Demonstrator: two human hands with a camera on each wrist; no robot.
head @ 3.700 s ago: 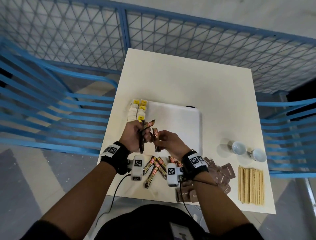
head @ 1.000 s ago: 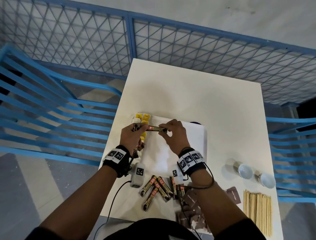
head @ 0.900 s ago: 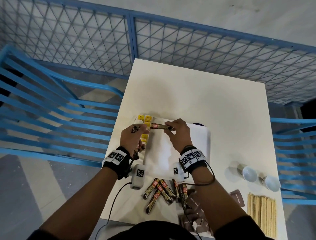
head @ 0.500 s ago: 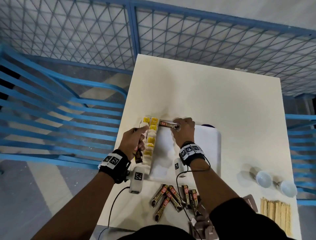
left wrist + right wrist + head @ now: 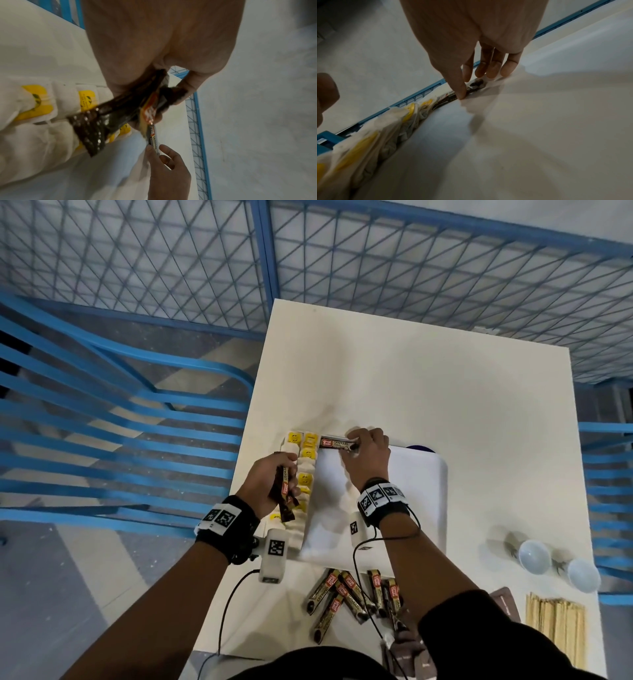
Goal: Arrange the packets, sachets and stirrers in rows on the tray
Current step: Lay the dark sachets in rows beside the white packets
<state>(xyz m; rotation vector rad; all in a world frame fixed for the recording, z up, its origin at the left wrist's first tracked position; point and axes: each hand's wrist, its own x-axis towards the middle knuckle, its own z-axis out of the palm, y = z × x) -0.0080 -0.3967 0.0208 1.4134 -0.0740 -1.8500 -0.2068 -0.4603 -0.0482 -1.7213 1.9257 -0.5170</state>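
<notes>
R hand [image 5: 366,455] pinched right end of coffee stick sachet [image 5: 337,443] at far edge of white tray [image 5: 418,508]; long axis ran L-R, left end just beside tea bags [image 5: 305,470] column. L hand [image 5: 270,482] curled round spare coffee sticks [image 5: 283,491], nearer tea bags. Next stick prob. goes parallel, nearer side. Loose coffee sticks [image 5: 346,594], brown packets [image 5: 503,604], wooden stirrers [image 5: 555,631], two cups [image 5: 532,556] off tray. Tray centre unobstructed.

Caged test or recording bay: white table [image 5: 428,378], blue mesh fence [image 5: 376,265], blue slatted rails [image 5: 102,412], grey floor [image 5: 51,577].
</notes>
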